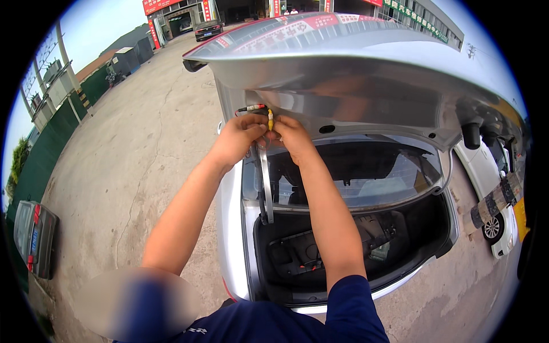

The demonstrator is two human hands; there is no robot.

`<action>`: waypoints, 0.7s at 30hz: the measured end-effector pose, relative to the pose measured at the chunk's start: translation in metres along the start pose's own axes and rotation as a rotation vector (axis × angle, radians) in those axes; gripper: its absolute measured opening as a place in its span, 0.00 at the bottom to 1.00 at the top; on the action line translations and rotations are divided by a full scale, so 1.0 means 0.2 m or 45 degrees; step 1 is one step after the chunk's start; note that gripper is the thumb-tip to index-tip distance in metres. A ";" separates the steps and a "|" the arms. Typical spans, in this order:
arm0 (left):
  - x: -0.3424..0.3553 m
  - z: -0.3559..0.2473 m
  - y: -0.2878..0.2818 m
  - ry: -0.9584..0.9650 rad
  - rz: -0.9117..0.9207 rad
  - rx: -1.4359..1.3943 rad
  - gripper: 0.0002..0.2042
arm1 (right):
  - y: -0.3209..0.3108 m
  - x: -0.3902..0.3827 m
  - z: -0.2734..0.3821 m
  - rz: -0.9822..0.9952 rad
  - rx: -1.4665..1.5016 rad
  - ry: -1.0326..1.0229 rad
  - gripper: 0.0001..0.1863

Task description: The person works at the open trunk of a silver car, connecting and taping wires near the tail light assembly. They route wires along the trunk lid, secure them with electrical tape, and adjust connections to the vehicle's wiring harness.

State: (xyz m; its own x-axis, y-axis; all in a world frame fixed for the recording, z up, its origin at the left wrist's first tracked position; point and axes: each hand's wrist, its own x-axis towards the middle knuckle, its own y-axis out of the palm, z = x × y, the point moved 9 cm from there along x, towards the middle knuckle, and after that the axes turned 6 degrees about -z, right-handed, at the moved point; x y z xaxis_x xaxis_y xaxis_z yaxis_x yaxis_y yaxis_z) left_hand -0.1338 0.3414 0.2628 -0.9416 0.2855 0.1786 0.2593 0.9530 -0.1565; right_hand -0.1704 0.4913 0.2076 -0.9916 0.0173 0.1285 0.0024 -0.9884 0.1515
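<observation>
I stand behind a silver car with its trunk lid [366, 91] raised. Both my arms reach up to thin wiring that hangs from the lid's underside at the left. My left hand [239, 142] is closed, thumb and fingers pinched on the wiring. Just right of it my right hand [293, 139] pinches the same wiring, close under a yellow plug [270, 119]. A red, white and black connector [251, 108] hangs above the left fingers. The fingertips partly hide what they grip. Below the hands runs the metal lid hinge arm [265, 183].
The open trunk [297, 251] has a dark lining, in front of the rear window [366, 177]. A white car [486, 183] stands at the right, beside a striped post [494, 203]. A grey car [35, 239] is at the far left, near a green fence [43, 157].
</observation>
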 end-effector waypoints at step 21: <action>-0.07 -0.01 0.03 0.377 -0.005 0.500 0.27 | 0.01 -0.13 0.24 -0.419 -0.532 -0.453 0.21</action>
State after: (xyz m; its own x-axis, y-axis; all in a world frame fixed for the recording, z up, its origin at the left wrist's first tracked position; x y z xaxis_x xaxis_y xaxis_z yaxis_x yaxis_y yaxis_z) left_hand -0.1179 0.3424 0.2615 -0.8262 0.3525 0.4394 0.1014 0.8603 -0.4996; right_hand -0.1381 0.4953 0.2507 -0.8280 0.3079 0.4686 -0.4168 -0.8971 -0.1470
